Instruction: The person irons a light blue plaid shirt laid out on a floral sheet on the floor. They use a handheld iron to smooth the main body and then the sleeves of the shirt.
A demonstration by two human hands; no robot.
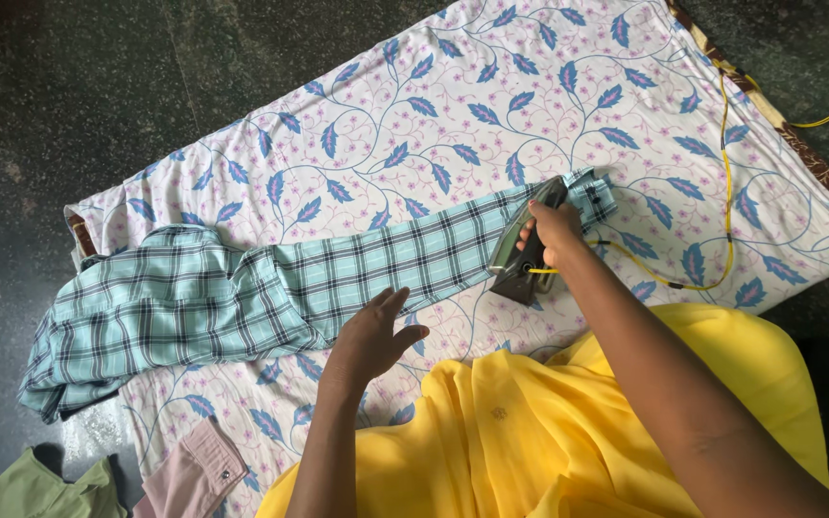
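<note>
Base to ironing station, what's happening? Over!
Right hand grips iron on checked shirt's sleeve. Left hand flat, holding sleeve down. Yellow cord trails beside, clear.

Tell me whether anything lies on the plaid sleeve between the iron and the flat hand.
Nothing visible does. The sleeve lies bare between the iron, gripped by the right hand, and the left hand pressing its lower edge.

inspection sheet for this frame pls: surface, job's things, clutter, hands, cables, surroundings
Surface: floral sheet spread over a pad on the floor.
Job's things: checked shirt, sleeve laid out flat; iron on the sleeve near the cuff.
Clutter: pink garment and green garment at the lower left edge.
Hands: left hand flat on the sleeve; right hand gripping the iron.
Cables: yellow cord looping from the iron across the sheet.
Surroundings: dark stone floor; yellow clothing on the person.
</note>
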